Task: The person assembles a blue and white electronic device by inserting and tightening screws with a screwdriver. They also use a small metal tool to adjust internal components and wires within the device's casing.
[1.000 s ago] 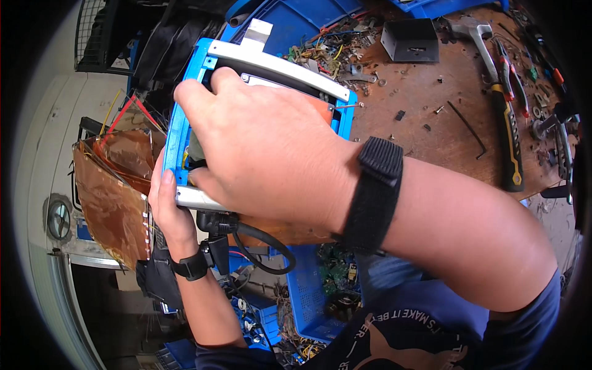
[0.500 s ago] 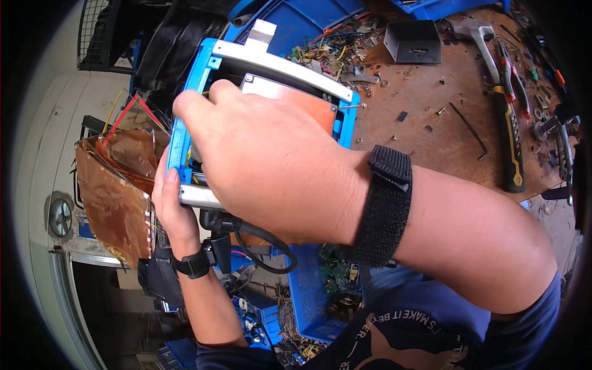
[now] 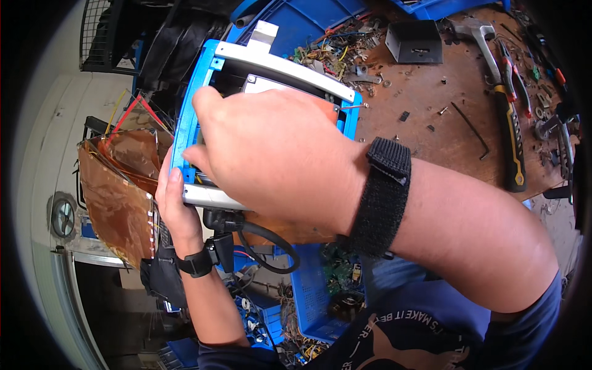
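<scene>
A box-shaped device casing (image 3: 290, 63) with blue end frames and silver rails is tilted over the table's near left corner. My left hand (image 3: 177, 200) grips its left blue side near the lower corner, thumb resting on the frame. My right hand (image 3: 271, 145) lies across the casing's opening, its fingers bent down inside the left blue side. Its thumb and a bent finger show; the other fingertips and whatever they pinch are hidden. Behind that hand, a metal plate (image 3: 262, 84) with an orange reflection shows inside. A thick black cable (image 3: 274, 233) hangs from the casing's near side.
On the brown table (image 3: 425, 148) lie a hammer (image 3: 509, 135), red-handled pliers (image 3: 507, 77), a hex key (image 3: 472, 129) and a black bracket (image 3: 414, 46). Scrap parts (image 3: 345, 58) are heaped at the back. A blue crate (image 3: 311, 296) with circuit boards stands below; copper-coloured sheets (image 3: 117, 191) hang left.
My right hand's fingers have shifted slightly right and down along the left blue side, and its thumb now shows. My left hand still holds the casing, almost unmoved.
</scene>
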Available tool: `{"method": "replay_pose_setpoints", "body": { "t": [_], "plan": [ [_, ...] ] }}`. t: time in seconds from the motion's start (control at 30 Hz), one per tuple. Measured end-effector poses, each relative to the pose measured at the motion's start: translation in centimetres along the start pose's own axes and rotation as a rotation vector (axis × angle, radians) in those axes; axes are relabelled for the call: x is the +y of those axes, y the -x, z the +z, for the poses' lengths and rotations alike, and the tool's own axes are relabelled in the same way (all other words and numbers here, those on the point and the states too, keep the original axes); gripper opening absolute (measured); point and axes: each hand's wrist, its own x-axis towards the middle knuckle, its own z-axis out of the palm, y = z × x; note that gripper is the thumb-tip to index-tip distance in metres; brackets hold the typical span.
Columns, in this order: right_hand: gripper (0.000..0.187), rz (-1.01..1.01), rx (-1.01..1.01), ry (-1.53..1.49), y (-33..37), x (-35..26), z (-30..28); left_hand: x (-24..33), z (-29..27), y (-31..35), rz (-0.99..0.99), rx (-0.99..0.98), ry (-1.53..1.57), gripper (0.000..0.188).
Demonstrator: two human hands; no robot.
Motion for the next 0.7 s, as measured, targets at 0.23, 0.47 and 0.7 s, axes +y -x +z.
{"method": "replay_pose_setpoints", "body": {
  "t": [0.23, 0.47, 0.7],
  "plan": [
    [0.033, 0.063, -0.043, 0.091, -0.2, 0.1, -0.1, -0.2, 0.2, 0.0, -0.010, 0.016, 0.015, 0.062],
    [0.030, 0.082, -0.031, 0.066, 0.1, 0.4, 0.4, -0.2, 0.0, 0.0, -0.020, -0.003, 0.050, 0.060],
    [0.025, 0.015, 0.219, 0.087, 0.0, 0.8, 1.0, -0.4, 0.1, 0.0, 0.001, 0.028, 0.032, 0.060]
  ]
}}
